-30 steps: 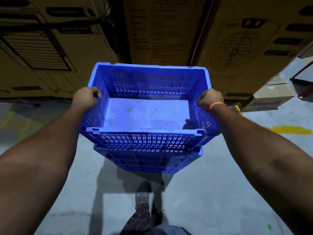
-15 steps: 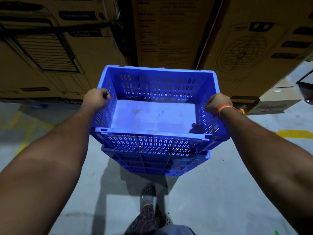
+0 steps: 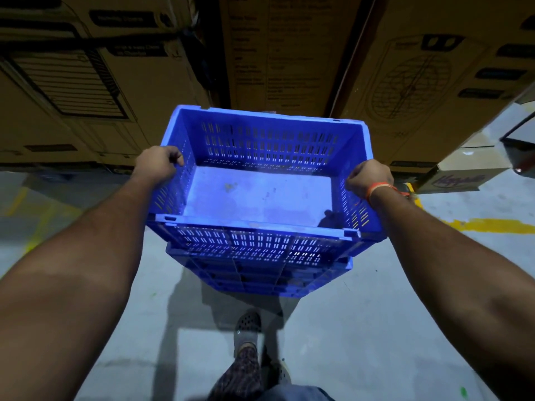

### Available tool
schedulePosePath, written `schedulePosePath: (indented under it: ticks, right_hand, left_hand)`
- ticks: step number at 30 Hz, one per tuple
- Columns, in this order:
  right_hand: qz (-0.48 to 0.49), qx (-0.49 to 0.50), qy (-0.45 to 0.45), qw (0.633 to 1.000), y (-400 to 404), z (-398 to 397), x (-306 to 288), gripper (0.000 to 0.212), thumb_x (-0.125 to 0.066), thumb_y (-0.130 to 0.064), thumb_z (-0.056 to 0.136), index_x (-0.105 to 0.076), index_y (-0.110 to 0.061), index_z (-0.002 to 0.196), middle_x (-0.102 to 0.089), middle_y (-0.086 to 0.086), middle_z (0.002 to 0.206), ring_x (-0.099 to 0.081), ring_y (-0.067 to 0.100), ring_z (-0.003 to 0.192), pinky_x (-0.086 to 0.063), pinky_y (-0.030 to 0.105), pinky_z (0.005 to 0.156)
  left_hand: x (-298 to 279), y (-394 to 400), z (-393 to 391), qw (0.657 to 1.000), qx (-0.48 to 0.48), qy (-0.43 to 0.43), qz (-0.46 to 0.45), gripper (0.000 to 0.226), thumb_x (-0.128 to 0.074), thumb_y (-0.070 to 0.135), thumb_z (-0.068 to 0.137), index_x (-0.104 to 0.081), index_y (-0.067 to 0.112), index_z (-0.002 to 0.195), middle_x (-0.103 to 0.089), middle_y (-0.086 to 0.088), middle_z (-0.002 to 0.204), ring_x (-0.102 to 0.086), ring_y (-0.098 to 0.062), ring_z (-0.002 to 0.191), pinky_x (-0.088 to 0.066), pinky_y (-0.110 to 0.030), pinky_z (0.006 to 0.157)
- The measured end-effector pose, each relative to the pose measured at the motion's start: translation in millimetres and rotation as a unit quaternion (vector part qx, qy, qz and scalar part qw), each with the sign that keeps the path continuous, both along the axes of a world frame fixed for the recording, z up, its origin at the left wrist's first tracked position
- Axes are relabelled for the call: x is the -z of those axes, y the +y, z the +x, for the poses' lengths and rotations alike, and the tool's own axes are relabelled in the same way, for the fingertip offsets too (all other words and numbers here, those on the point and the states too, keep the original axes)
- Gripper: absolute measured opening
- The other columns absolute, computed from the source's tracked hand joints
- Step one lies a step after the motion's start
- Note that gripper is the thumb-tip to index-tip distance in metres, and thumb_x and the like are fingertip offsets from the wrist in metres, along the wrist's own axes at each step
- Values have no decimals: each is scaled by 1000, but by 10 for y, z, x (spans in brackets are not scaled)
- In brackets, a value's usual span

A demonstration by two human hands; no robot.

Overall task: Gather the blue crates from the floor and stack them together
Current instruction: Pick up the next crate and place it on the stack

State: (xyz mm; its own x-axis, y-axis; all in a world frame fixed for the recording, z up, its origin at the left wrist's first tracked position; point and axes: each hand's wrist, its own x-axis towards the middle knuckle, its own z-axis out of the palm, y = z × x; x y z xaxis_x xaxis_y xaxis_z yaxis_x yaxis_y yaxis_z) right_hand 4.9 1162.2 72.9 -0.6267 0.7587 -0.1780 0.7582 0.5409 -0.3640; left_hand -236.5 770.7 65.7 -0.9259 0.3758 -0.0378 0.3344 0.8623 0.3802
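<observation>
I hold an empty blue slotted crate (image 3: 260, 198) out in front of me at waist height. My left hand (image 3: 157, 164) grips its left rim and my right hand (image 3: 369, 176), with an orange band at the wrist, grips its right rim. Under it a second blue crate (image 3: 260, 277) shows, nested with the top one; only its front wall and rim are visible. Both crates are off the floor, casting a shadow on the concrete below.
Tall brown cardboard cartons (image 3: 289, 53) form a wall just beyond the crates. A smaller carton (image 3: 460, 175) lies on the floor at the right, near a yellow floor line (image 3: 492, 225). My foot in a grey clog (image 3: 246, 331) stands on grey concrete.
The cartons have drifted slightly in the view and look a little closer. Both hands keep the same grip on the crate's rims.
</observation>
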Motion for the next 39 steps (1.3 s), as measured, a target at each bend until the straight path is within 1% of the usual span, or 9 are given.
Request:
schedulePosePath:
  ticks: [4,8,11,14,16,21,24,28,39]
  right_hand:
    - [-1,-18,-6,1000,71,-27,-30,14,-71,-23,72,-77,-16,82,-74,8,84,-67,29,79,-49,27,71]
    - [-16,-34,-10,999,71,-71,-67,7,-72,-19,70,-76,-15,76,-72,7,73,-70,27,74,-54,28,70]
    - [-42,-58,-40,997,115,-93,-123,4,-75,-17,69,-75,-14,71,-68,3,60,-70,25,67,-50,25,63]
    - [-60,-68,-65,994,149,-141,-226,8,-78,-19,68,-75,-13,74,-68,1,63,-69,25,67,-55,28,69]
    - [-60,-73,-69,993,105,-101,-217,10,-78,-18,70,-76,-11,77,-70,4,67,-69,26,70,-58,31,73]
    - [-55,-39,-44,997,-18,59,-45,14,-67,-22,63,-74,-13,72,-73,6,76,-72,25,76,-58,28,73]
    - [-79,-42,-44,995,-51,-8,-67,25,-70,-23,64,-76,-10,85,-75,7,86,-72,25,82,-58,27,73]
    - [-77,-17,-18,997,-123,-65,-47,39,-63,-27,60,-73,-9,93,-73,10,91,-70,28,82,-57,29,73]
    - [-21,8,2,1000,-178,-122,24,14,-68,-19,75,-71,-10,86,-69,8,83,-62,26,71,-46,27,60]
  left_hand:
    - [-54,-17,150,1000,-5,1,1,31,-52,-2,75,-68,20,88,-72,-5,99,-64,-32,99,-44,-31,79]
    - [-120,-55,199,1000,-9,-17,-6,29,-51,-3,74,-69,17,87,-72,-6,96,-64,-32,98,-48,-34,82]
    - [-182,-72,216,999,-17,-30,-12,30,-49,-2,76,-70,16,87,-69,-3,88,-65,-29,93,-49,-32,79]
    - [-298,-93,190,998,-24,-61,-7,30,-48,-3,78,-69,18,83,-67,-4,84,-65,-27,81,-48,-28,70]
    - [-291,-119,197,998,-23,-65,1,29,-48,-3,79,-68,19,80,-68,-6,85,-65,-28,78,-52,-30,71]
    - [-89,-179,259,999,-21,-26,-20,23,-55,-2,80,-70,14,85,-63,-4,82,-60,-26,83,-38,-28,72]
    - [-97,-210,123,999,-6,-36,-39,25,-56,-5,78,-68,16,83,-65,-6,83,-65,-32,92,-39,-29,72]
    - [-75,-204,6,999,-4,-12,-47,23,-56,-5,79,-65,16,80,-65,-9,84,-63,-33,90,-38,-31,73]
    - [-98,-170,-24,999,-20,-15,-49,21,-55,-2,81,-65,18,81,-65,-11,84,-63,-34,91,-42,-33,76]
